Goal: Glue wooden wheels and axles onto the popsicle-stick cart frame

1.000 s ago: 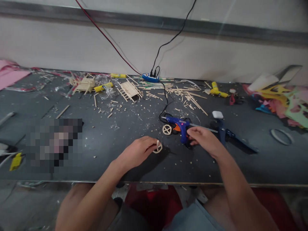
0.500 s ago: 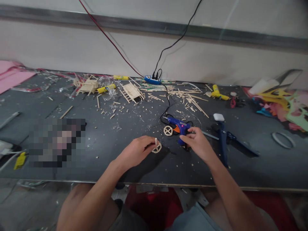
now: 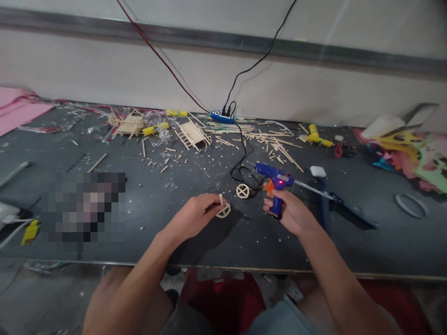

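My left hand (image 3: 193,215), just left of the frame's centre, pinches a small wooden wheel (image 3: 222,211) with a short stick (image 3: 221,200) standing up at its rim, held low over the dark table (image 3: 195,242). My right hand (image 3: 292,215), right of centre, is wrapped around the handle of a blue glue gun (image 3: 274,179), its nozzle pointing toward the upper left and a red light glowing on its side. A second wheel (image 3: 242,190) lies flat on the table between my hands, beside the gun's coiled black cord (image 3: 244,173). Loose sticks (image 3: 275,142) are scattered along the upper middle of the frame.
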`<move>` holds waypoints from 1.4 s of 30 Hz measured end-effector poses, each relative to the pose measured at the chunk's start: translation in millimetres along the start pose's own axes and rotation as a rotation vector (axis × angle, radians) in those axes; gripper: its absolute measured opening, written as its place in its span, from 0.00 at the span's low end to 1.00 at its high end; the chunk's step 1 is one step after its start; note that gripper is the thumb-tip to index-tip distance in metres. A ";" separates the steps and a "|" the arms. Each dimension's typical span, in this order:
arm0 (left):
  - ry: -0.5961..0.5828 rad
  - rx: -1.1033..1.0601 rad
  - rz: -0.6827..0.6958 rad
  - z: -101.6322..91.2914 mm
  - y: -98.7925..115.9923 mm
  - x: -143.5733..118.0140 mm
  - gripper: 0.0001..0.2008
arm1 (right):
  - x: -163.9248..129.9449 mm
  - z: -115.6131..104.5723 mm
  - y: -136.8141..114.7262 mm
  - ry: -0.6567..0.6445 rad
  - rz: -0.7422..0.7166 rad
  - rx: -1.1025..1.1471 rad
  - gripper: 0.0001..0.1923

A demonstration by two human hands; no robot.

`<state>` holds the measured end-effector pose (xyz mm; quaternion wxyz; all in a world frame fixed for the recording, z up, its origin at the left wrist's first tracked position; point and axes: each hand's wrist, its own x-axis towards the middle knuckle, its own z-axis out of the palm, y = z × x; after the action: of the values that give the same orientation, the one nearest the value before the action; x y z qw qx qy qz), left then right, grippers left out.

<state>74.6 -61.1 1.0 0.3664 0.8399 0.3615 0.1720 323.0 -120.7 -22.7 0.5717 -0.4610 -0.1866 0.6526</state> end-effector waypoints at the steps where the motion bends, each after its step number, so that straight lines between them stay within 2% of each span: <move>1: -0.003 -0.002 -0.007 -0.6 -0.1 0.1 0.09 | -1.5 0.4 -1.0 -0.026 -0.003 0.014 0.09; 7: 0.006 0.011 -0.013 -6.2 -4.9 1.0 0.09 | -10.5 0.7 -2.2 -0.211 -0.014 -0.060 0.13; 15: 0.039 0.005 -0.045 -17.1 -17.5 0.5 0.11 | -21.0 12.2 4.4 -0.196 0.035 -0.418 0.13; 20: 0.021 0.029 -0.030 -15.8 -22.8 2.1 0.11 | -21.8 24.0 20.5 -0.182 0.009 -0.749 0.11; 27: 0.018 0.029 -0.036 -16.3 -24.3 3.3 0.10 | -21.4 37.7 44.1 -0.118 -0.023 -1.038 0.13; 33: 0.022 0.036 -0.027 -15.3 -26.1 2.9 0.11 | -21.6 41.1 45.8 -0.104 -0.061 -1.133 0.16; 42: 0.021 0.034 -0.015 -16.0 -25.0 2.8 0.10 | -19.9 42.8 46.7 -0.098 -0.033 -1.161 0.16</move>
<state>55.6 -39.5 -6.7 0.3494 0.8416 0.3744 0.1717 259.7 -139.8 -29.3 0.2260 -0.6653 -0.5471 0.4549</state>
